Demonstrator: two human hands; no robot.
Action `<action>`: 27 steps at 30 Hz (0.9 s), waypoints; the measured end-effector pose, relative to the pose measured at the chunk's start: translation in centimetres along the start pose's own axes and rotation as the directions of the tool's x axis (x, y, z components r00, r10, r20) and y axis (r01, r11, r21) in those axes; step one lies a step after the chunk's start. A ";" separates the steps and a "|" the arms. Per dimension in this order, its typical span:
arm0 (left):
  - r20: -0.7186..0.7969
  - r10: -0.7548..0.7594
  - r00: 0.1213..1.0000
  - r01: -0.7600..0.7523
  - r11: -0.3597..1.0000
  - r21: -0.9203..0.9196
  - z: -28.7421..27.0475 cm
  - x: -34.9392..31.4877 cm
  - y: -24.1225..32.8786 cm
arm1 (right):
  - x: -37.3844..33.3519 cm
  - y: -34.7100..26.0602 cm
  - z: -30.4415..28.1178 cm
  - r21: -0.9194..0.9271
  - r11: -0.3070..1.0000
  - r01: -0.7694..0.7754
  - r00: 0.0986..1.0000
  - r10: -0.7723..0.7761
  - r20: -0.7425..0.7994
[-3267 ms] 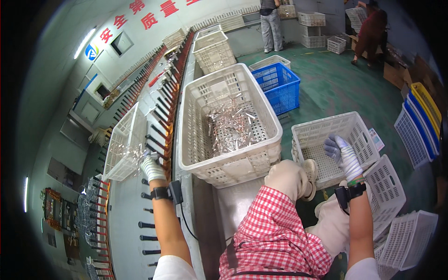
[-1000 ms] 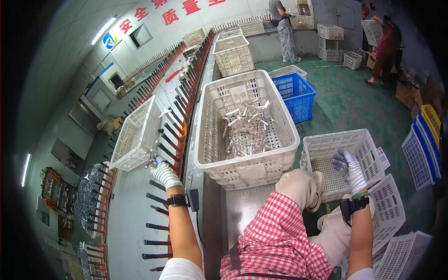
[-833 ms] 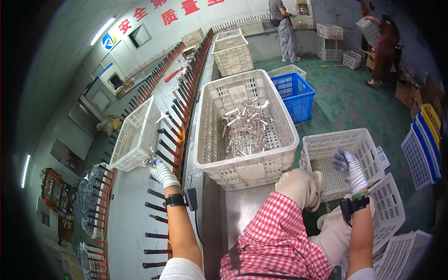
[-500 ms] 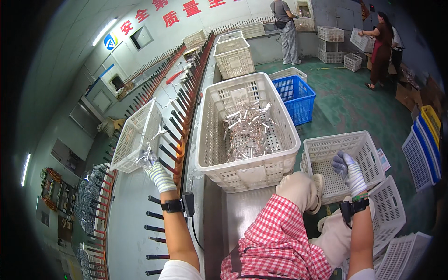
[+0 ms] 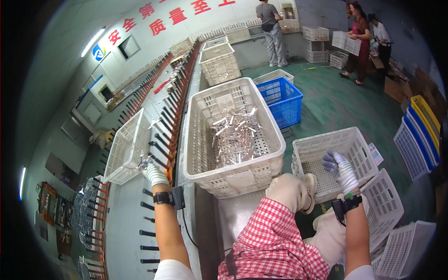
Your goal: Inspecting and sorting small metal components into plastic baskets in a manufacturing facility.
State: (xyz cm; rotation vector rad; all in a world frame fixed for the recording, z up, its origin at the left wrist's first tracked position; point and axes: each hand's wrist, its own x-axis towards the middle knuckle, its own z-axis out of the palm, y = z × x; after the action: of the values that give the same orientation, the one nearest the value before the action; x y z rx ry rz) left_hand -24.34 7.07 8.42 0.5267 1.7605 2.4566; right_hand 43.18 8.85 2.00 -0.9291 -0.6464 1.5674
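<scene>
My left hand (image 5: 154, 173), in a striped glove with grey fingers, is at the near corner of a white basket (image 5: 122, 148) on the grey, peg-lined surface. Its fingers are bent around something small and shiny at the basket's rim, too small to make out. A silvery piece (image 5: 153, 123) lies by the basket's right side. Over a white crate (image 5: 347, 135) on the floor hangs my right hand (image 5: 339, 169), gloved alike, fingers loosely bent with the thumb apart and nothing visible in them. Between my hands stands a big white crate (image 5: 233, 182) with many silvery metal parts (image 5: 235, 137) inside.
Rows of black-tipped pegs (image 5: 147, 206) line the surface on my left. A blue crate (image 5: 284, 107) stands behind the big one. More white crates (image 5: 405, 247) lie at lower right, stacked coloured crates (image 5: 417, 140) at far right. Co-workers (image 5: 359, 42) are at the back.
My view has shifted, moving the scene slightly left. My left hand stays by the basket's corner, my right hand above the floor crate. The co-worker carrying a white crate has turned.
</scene>
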 end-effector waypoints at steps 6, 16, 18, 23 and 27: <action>0.033 0.230 0.973 -0.232 0.970 0.080 -2.3 1.2 5.2 | 0.6 0.5 1.0 -0.018 1.000 -0.025 0.998 0.026 0.052; 0.875 0.440 0.200 -0.862 -0.346 0.371 14.0 -12.5 14.1 | 0.6 0.6 0.4 0.008 1.000 -0.010 0.999 0.010 0.035; 0.911 0.379 0.164 -0.876 -0.369 0.311 14.1 -12.3 13.5 | 0.3 0.5 0.7 0.004 1.000 -0.022 0.999 0.022 0.042; 0.920 0.331 0.210 -0.955 -0.132 0.266 11.5 -14.4 12.1 | 0.5 0.3 -0.1 0.029 1.000 -0.010 1.000 0.010 0.015; 0.898 0.199 0.393 -0.916 0.168 0.364 4.4 -14.1 9.3 | 0.3 0.3 0.5 0.004 1.000 -0.024 0.999 0.023 0.037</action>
State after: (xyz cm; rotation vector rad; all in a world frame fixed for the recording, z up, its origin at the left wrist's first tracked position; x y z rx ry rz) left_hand -8.39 4.30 15.00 2.3632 2.4887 0.7418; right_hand 42.61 9.15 1.97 -0.9097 -0.6601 1.6094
